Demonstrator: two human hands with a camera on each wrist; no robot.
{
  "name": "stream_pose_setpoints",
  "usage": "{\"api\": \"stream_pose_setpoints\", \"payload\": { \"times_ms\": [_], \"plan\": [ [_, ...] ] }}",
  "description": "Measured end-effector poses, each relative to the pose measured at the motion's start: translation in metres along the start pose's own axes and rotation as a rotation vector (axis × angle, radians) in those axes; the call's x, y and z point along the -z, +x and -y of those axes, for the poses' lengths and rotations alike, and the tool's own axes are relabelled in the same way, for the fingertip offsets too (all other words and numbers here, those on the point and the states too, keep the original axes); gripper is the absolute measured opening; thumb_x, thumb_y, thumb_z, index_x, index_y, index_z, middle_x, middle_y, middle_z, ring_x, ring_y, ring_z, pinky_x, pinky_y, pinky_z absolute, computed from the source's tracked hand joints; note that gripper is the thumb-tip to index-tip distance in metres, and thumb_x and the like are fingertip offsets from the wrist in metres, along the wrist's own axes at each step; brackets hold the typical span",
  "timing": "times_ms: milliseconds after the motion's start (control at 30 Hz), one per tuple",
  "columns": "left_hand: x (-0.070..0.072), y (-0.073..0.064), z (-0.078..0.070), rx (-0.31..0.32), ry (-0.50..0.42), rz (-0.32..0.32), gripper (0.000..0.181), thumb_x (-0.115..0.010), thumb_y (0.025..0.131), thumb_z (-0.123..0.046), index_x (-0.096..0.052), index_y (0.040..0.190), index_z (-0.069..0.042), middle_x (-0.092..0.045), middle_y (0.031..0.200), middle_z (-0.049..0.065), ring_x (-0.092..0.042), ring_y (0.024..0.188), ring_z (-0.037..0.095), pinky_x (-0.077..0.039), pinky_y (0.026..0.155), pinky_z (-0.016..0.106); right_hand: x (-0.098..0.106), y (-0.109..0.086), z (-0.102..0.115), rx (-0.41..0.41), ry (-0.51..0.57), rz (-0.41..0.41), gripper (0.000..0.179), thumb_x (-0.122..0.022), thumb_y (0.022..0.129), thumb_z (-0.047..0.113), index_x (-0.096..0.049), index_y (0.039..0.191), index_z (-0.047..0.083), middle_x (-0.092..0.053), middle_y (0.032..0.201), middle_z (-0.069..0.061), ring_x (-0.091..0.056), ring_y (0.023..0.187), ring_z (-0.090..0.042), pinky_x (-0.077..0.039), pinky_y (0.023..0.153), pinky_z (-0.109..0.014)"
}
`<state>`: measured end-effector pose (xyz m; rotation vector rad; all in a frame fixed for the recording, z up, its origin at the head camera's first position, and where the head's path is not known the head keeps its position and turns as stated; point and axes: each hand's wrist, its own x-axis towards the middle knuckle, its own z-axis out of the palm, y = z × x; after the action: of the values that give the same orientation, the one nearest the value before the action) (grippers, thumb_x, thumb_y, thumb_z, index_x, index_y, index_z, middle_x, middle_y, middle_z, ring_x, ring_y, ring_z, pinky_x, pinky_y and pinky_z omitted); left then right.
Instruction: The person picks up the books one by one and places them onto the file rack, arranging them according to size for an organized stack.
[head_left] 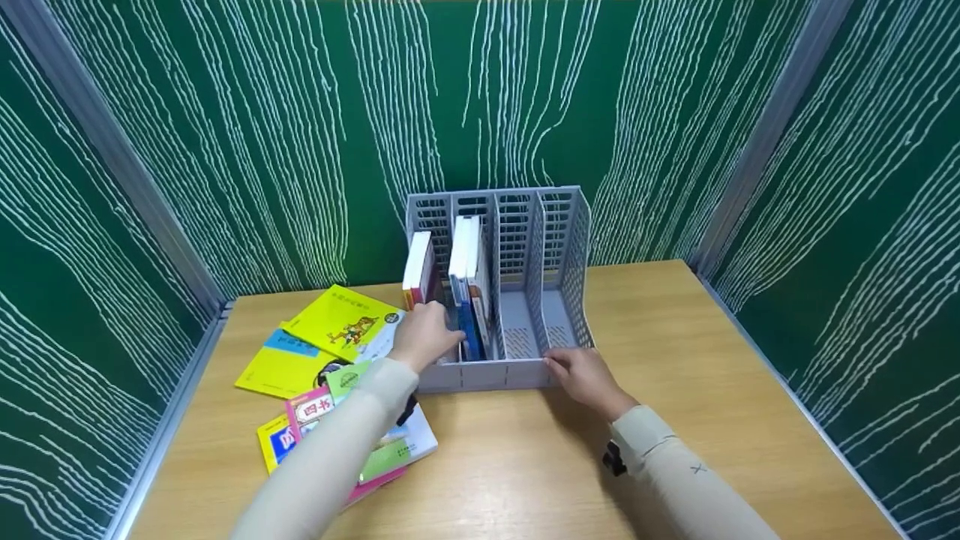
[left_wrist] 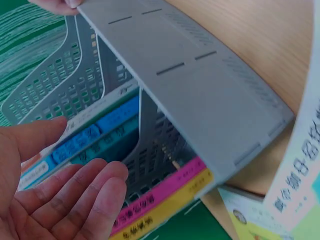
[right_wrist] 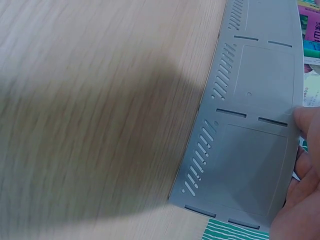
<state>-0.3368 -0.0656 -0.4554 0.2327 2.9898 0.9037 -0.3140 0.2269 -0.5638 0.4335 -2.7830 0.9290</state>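
Observation:
A grey file organizer (head_left: 480, 377) with upright dividers stands on the table. My left hand (head_left: 426, 335) reaches over its left compartment, where pink and yellow spines (left_wrist: 165, 200) show in the left wrist view. Its fingers (left_wrist: 102, 200) are loosely bent with nothing between them, and the thumb stands apart. In the second compartment stand several books (head_left: 466, 251), with blue and teal spines (left_wrist: 117, 114) beside that thumb. My right hand (head_left: 589, 379) pinches the organizer's front lip near the right end. In the right wrist view its thumb (right_wrist: 302, 119) lies on the outer side.
On the table (head_left: 712, 390), left of the organizer, lie yellow books (head_left: 330, 319) and a loose pile of pink, green and white booklets (head_left: 386, 457). My left forearm passes over this pile. Green walls with white lines (head_left: 525, 90) rise behind and at both sides.

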Motion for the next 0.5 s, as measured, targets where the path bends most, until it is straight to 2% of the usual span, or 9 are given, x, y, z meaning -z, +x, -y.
{"api": "stream_pose_setpoints", "payload": {
  "times_ms": [100,200,267,333,400,433,500],
  "plan": [
    [0.006,-0.007,0.006,0.006,0.001,0.008,0.021,-0.083,0.097,-0.025,-0.079,0.098,-0.004,-0.059,0.065,0.003,-0.063,0.059,0.02,-0.049,0.057,0.028,0.0,-0.001,0.0,-0.003,0.005,0.016,0.019,-0.068,0.107,0.013,-0.081,0.114,0.001,-0.082,0.112,-0.013,-0.076,0.102,-0.031,-0.061,0.097,-0.055],
    [0.009,-0.014,0.013,0.019,-0.006,0.019,0.026,-0.083,0.097,-0.025,-0.078,0.11,-0.003,-0.068,0.076,0.006,-0.066,0.066,0.021,-0.054,0.06,0.029,0.0,-0.001,0.0,0.003,0.013,0.018,0.018,-0.067,0.107,0.012,-0.081,0.113,0.001,-0.082,0.11,-0.014,-0.074,0.097,-0.028,-0.062,0.094,-0.055],
    [0.012,-0.019,0.018,0.02,-0.013,0.023,0.036,-0.083,0.097,-0.025,-0.075,0.125,-0.003,-0.077,0.094,0.01,-0.069,0.075,0.023,-0.063,0.069,0.032,0.0,-0.001,0.001,0.005,0.019,0.012,0.019,-0.068,0.107,0.013,-0.081,0.114,0.001,-0.082,0.11,-0.013,-0.073,0.094,-0.026,-0.062,0.094,-0.054],
    [0.013,-0.023,0.025,0.015,-0.012,0.023,0.045,-0.082,0.098,-0.026,-0.071,0.135,-0.003,-0.08,0.112,0.013,-0.072,0.085,0.024,-0.067,0.081,0.038,0.0,-0.001,0.001,0.009,0.02,0.006,0.018,-0.068,0.107,0.014,-0.081,0.113,0.002,-0.082,0.107,-0.012,-0.07,0.09,-0.023,-0.062,0.092,-0.053],
    [0.016,-0.028,0.031,0.009,0.002,0.015,0.047,-0.082,0.099,-0.027,-0.071,0.137,-0.002,-0.08,0.12,0.015,-0.073,0.091,0.026,-0.067,0.089,0.042,0.0,-0.001,0.002,0.015,0.021,0.001,0.018,-0.069,0.107,0.014,-0.081,0.112,0.002,-0.081,0.102,-0.011,-0.068,0.086,-0.022,-0.062,0.089,-0.052],
    [0.017,-0.03,0.035,0.009,0.008,0.012,0.047,-0.082,0.099,-0.027,-0.07,0.137,-0.003,-0.08,0.123,0.015,-0.073,0.093,0.025,-0.066,0.093,0.043,0.0,-0.001,0.001,0.021,0.02,-0.003,0.018,-0.069,0.107,0.014,-0.081,0.111,0.003,-0.082,0.102,-0.01,-0.068,0.086,-0.022,-0.062,0.089,-0.052],
    [0.019,-0.034,0.042,0.015,0.031,0.002,0.041,-0.082,0.098,-0.028,-0.074,0.129,-0.002,-0.081,0.112,0.013,-0.071,0.088,0.025,-0.065,0.089,0.042,-0.001,-0.002,0.0,0.05,0.006,-0.02,0.018,-0.069,0.106,0.013,-0.082,0.111,0.002,-0.082,0.101,-0.011,-0.072,0.087,-0.024,-0.062,0.089,-0.052]
  ]
}}
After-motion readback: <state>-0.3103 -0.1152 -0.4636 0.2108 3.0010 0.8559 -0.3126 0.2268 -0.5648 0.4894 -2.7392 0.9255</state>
